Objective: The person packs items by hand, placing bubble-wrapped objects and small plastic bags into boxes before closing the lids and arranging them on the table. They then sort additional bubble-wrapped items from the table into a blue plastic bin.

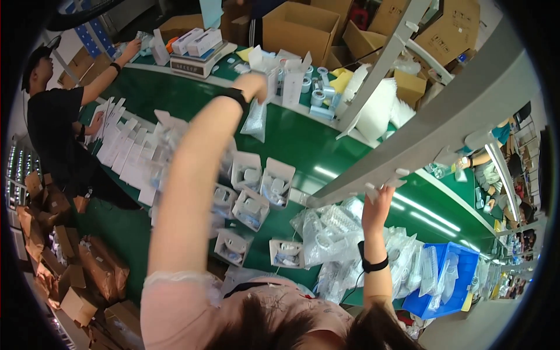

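Observation:
My left arm stretches far across the green bench, and my left hand [254,87], blurred by motion, is closed on a clear plastic bag [255,123] hanging beneath it. Upright white boxes [293,84] stand just beyond that hand. My right hand [377,209] is raised to the slanted grey post [431,143], its fingers closed at a small white tab [371,190] stuck there. Between my arms sit several open white boxes [277,182] with white and blue items inside. Clear plastic bags [332,233] lie piled below my right hand.
A blue bin [452,280] with bags stands at the right. At the left, a co-worker [58,116] in black handles things beside a row of white boxes [125,146]. Cardboard boxes [300,29] line the far side; jars [318,96] stand along the far edge.

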Action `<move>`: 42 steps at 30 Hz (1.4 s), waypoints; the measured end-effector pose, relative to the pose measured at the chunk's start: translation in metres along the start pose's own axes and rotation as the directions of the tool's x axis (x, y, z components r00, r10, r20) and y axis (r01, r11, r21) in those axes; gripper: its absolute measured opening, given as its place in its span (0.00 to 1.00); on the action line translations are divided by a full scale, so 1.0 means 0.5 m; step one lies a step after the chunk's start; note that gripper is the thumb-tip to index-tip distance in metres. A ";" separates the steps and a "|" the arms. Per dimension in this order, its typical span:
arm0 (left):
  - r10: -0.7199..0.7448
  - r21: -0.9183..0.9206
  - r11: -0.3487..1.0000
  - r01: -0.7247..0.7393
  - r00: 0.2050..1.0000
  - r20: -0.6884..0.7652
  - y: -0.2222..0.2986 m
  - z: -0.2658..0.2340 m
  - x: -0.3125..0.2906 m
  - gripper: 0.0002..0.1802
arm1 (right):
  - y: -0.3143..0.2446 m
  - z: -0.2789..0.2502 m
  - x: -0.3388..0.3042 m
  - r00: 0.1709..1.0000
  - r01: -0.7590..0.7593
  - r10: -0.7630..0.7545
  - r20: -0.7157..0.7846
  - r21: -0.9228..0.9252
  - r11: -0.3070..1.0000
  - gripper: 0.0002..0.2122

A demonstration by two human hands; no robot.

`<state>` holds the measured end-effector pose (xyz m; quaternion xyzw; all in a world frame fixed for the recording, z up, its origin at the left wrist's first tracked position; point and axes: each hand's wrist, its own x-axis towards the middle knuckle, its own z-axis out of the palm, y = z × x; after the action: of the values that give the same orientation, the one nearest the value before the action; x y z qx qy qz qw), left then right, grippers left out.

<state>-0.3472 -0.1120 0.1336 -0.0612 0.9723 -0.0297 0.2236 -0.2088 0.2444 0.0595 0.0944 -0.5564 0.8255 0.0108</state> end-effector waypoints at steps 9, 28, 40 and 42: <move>0.143 -0.371 0.915 0.157 0.734 0.664 -0.062 0.240 0.335 0.27 | 0.036 0.003 -0.028 0.967 0.187 -0.022 0.252 -0.652 0.734 0.23; -0.289 -0.900 0.415 0.132 0.957 0.007 -0.247 0.354 0.344 0.32 | 0.066 0.016 -0.047 0.954 0.235 -0.107 0.279 -0.480 0.845 0.23; 0.037 -0.908 0.395 -0.140 0.990 -0.137 -0.079 -0.061 -0.296 0.23 | -0.097 -0.001 -0.142 0.920 0.214 0.199 0.337 -0.858 0.467 0.26; 0.061 -0.848 0.402 -0.347 0.934 -0.353 -0.068 -0.047 -0.400 0.31 | -0.111 0.006 -0.184 0.896 0.104 0.264 0.356 -0.749 0.654 0.27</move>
<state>-0.1753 -0.1183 0.2439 -0.0459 0.8569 0.5128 0.0255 -0.1112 0.2708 0.0960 0.2376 -0.8385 0.4773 -0.1129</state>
